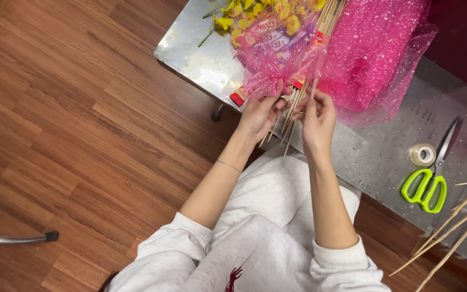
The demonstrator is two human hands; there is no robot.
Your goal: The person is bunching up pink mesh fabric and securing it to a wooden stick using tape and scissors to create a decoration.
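The head camera looks down on a person in a pale grey sweatshirt and trousers, seated at the edge of a metal table (201, 59) that stands on a brown wooden floor (55, 119).

The left hand (259, 114) closes around the gathered neck of a bouquet (277, 48), where pink glittery netting is bunched about a bundle of thin wooden sticks (290, 116). A thin bracelet sits on that wrist. The right hand (317, 116) is just beside it, fingers curled and pinching at the sticks from the other side; the lower ends of the sticks poke out below both hands, past the table's edge and over the person's lap.

The bouquet lies across the table, pointing away from the person. Inside its netting are wrapped snack bars in red and purple packets, fixed to the sticks, and yellow flowers (244, 13) spread at the far end.

To the right of the bouquet, a larger heap of the same pink netting (379, 48) lies loose on the table. Further right, well apart from the hands, a roll of clear tape (422, 154) sits just beside a pair of scissors (431, 178) with bright green handles. More loose wooden sticks (455, 227) lie at the right edge of the picture, crossing the table's corner.

At the lower left, a metal chair leg (12, 237) with a dark tip rests on the floor.
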